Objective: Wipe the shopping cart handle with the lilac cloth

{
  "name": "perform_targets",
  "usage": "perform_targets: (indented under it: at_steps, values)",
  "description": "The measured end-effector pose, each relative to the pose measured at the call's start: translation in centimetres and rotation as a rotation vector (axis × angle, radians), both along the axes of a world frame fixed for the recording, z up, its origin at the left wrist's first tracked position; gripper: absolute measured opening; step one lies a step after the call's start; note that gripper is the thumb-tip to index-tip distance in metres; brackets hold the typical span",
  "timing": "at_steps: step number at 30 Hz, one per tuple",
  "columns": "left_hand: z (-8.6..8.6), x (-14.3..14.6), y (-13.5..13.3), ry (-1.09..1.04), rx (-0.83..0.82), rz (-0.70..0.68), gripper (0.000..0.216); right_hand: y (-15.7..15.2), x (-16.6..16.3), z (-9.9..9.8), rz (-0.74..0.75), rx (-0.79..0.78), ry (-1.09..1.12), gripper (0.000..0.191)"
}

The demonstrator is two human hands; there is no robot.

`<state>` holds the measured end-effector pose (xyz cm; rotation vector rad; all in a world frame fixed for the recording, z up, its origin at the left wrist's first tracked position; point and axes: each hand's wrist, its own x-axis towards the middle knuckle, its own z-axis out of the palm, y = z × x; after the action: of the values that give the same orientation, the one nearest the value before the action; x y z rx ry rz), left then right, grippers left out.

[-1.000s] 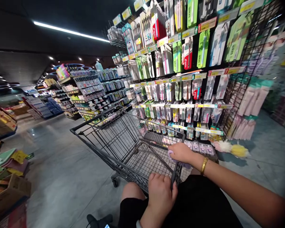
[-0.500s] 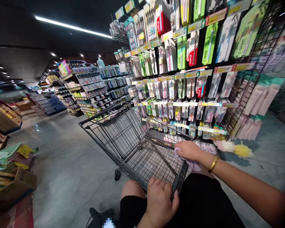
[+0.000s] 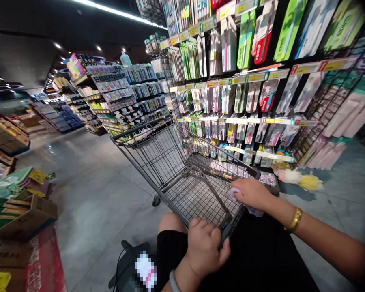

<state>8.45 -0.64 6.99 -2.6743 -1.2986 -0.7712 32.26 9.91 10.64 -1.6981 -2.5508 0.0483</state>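
So, the main thing is a dark wire shopping cart, sitting around the middle of the view and a bit toward six o'clock, angled so its basket opens out to ten o'clock. Left hand, between five and six, has its fingers curled tight over the near end of the cart handle, thumb folded down on the near side. Right hand, about four o'clock, is closed around a bunched lilac cloth, with the handle apparently underneath; its fingertips are hidden, so can't tell how firmly they go round the bar. Handling-wise, my guess is the frame is stiff and too bulky to lift comfortably, but it should roll easily on casters like the one at seven o'clock, since the concrete floor looks smooth. Best hold is probably the handle, one hand near each end, for steering. The bar might be slick bare-handed; the cloth looks soft and light, best pinched in a bunch, though it could slip between palm and bar. Nothing fragile about either one, I'd say. Toothbrush rack is just beyond the cart at one to two o'clock, and a yellow bath pouf hangs low between three and four.
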Motion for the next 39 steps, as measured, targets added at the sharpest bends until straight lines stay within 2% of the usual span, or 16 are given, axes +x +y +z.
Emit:
perform_targets:
  at_steps: [2,5,8,14,17,20,23,27,30,35,39]
  values:
    - [-0.1,-0.1,0.0,0.014,0.005,-0.016,0.027,-1.4,-1.3,0.0,0.034,-0.004,0.027,0.013]
    - [-0.2,-0.3,0.2,0.014,0.034,-0.036,0.028,-3.6,-3.6,0.1,0.215,-0.034,0.096,0.013]
    - [-0.1,-0.4,0.5,0.016,0.052,-0.055,0.027,-4.0,-4.0,0.1,0.301,-0.054,0.113,0.012]
    - [0.0,-0.1,0.7,-0.031,0.139,-0.068,0.024,-1.5,0.1,-0.5,0.071,0.044,0.062,0.009]
    - [-0.3,-0.2,0.7,-0.073,0.186,-0.07,0.023,-1.4,0.3,-0.6,0.038,0.106,0.077,0.01]
    - [-0.5,-0.7,0.7,-0.074,0.191,-0.076,0.022,-2.1,-0.9,-0.5,0.019,0.126,0.102,0.01]
    - [-0.4,-1.3,0.8,-0.075,0.205,-0.098,0.022,-3.5,-3.0,-0.3,0.068,0.083,0.157,0.009]
    - [-0.3,-2.2,0.9,-0.097,0.234,-0.123,0.023,-5.7,-6.8,-0.2,0.244,0.039,0.251,0.012]
    - [-0.2,-2.9,1.0,-0.091,0.233,-0.133,0.023,-6.0,-8.3,-0.2,0.288,0.037,0.252,0.013]
    - [-0.3,-4.2,1.3,-0.039,0.198,-0.094,0.021,-3.7,-6.9,-0.3,0.284,0.045,0.215,0.012]
    - [0.0,-5.3,1.8,-0.037,0.179,-0.069,0.02,-1.5,-5.3,-0.7,0.184,0.099,0.22,0.01]
